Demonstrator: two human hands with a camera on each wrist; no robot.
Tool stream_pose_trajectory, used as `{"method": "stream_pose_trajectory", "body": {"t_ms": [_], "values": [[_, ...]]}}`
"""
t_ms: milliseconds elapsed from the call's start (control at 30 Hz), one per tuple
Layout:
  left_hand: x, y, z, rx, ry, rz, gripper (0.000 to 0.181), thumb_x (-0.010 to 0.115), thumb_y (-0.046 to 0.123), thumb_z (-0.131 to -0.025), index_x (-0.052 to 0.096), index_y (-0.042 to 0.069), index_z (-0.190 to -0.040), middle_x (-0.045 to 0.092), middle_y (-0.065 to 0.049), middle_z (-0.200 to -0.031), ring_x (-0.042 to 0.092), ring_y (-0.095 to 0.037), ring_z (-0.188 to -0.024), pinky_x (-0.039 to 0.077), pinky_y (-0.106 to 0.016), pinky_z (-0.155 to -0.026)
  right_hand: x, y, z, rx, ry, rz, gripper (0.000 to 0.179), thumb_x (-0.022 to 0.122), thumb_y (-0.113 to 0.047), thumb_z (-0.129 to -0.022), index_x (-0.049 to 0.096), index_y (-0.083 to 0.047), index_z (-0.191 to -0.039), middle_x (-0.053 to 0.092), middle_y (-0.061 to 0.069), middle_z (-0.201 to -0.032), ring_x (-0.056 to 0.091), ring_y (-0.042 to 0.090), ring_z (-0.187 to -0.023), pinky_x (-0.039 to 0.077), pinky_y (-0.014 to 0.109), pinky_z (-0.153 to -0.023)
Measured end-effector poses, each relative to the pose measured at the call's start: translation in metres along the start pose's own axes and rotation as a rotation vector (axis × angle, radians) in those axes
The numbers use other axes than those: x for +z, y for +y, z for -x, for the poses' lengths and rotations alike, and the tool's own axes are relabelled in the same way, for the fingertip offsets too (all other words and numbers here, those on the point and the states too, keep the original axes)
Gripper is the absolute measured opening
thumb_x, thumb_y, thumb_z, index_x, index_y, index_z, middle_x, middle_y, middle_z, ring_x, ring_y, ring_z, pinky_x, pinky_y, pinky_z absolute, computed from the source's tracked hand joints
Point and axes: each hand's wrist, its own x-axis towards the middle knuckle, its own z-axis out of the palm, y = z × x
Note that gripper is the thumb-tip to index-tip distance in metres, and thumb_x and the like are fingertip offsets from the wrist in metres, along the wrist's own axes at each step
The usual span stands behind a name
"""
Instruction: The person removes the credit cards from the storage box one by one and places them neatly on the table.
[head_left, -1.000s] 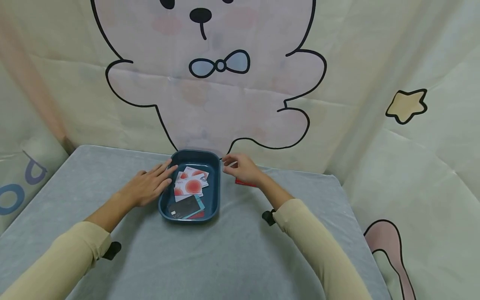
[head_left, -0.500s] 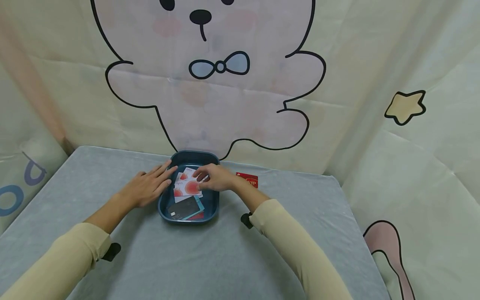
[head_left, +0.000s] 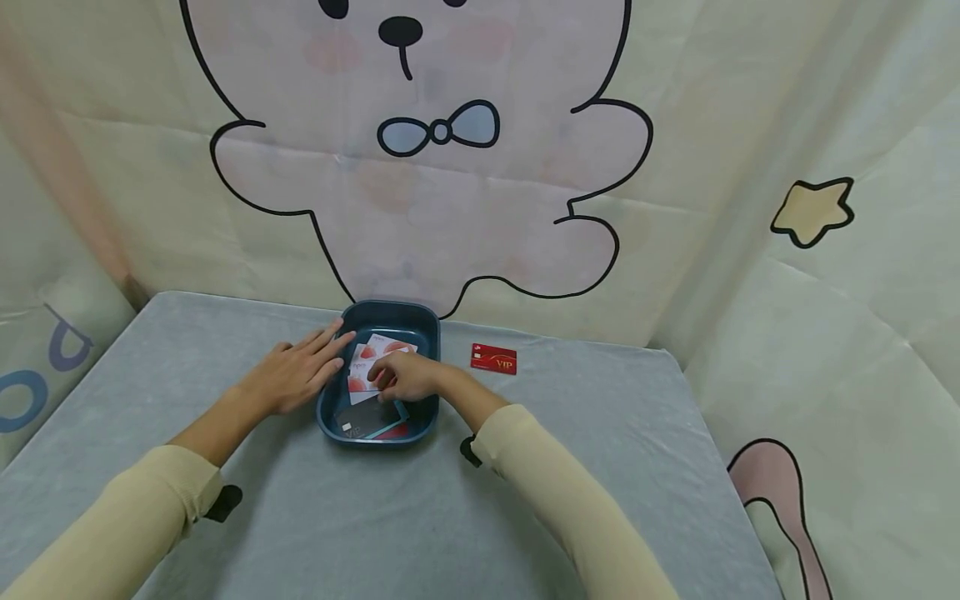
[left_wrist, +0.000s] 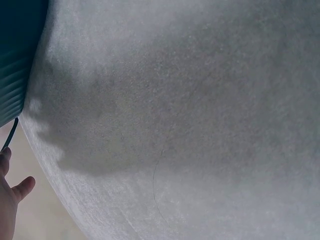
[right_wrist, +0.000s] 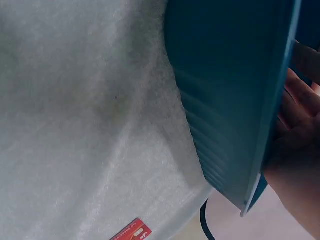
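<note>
Here, the left hand [head_left: 296,372] lies spread at the left edge of the tray [head_left: 392,315]; the right hand [head_left: 407,377], grip unclear, bends over cards [head_left: 360,385]; cloth [head_left: 600,417] stretches rightward.

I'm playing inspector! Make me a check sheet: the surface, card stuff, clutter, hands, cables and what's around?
Surface: grey-blue cloth, slightly wrinkled.
Card things: blue tray holding red-and-white cards and a dark card; a red card lies outside, to its right.
Clutter: nothing seen.
Hands: left hand at the tray's left rim; right hand above the cards inside, its grip unclear.
Cables: nothing seen.
Surroundings: pale backdrop with a cartoon animal and star.
</note>
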Motion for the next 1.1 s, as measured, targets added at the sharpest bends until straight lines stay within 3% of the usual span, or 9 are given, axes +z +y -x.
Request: {"method": "stream_pose_trajectory", "body": {"t_ms": [567, 867, 1100], "values": [[-0.001, 0.000, 0.001, 0.006, 0.000, 0.012, 0.055, 0.036, 0.034, -0.108, 0.028, 0.014, -0.158, 0.016, -0.016, -0.165, 0.026, -0.043, -0.146, 0.031, -0.072, -0.102, 0.010, 0.000, -0.006, 0.041, 0.009, 0.060, 0.031, 0.067, -0.004, -0.094, 0.064, -0.003, -0.124, 0.068, 0.006, -0.111, 0.061, 0.009, -0.095, 0.049, 0.017, -0.087], [-0.002, 0.000, 0.002, -0.007, -0.013, 0.023, 0.055, 0.036, 0.034, -0.108, 0.028, 0.014, -0.158, 0.015, -0.016, -0.165, 0.024, -0.044, -0.146, 0.028, -0.073, -0.104, 0.014, -0.002, -0.002, 0.045, -0.056, 0.078, 0.034, 0.072, -0.004, -0.091, 0.064, -0.005, -0.123, 0.062, 0.003, -0.097, 0.056, 0.011, -0.086, 0.048, 0.017, -0.077], [-0.002, 0.001, 0.001, -0.006, -0.014, 0.022, 0.055, 0.036, 0.035, -0.108, 0.028, 0.014, -0.158, 0.015, -0.016, -0.165, 0.024, -0.045, -0.146, 0.028, -0.073, -0.104, 0.017, -0.004, 0.000, 0.059, -0.079, 0.080, 0.035, 0.072, -0.006, -0.091, 0.063, -0.005, -0.125, 0.060, 0.004, -0.105, 0.056, 0.011, -0.083, 0.047, 0.018, -0.071]]}}
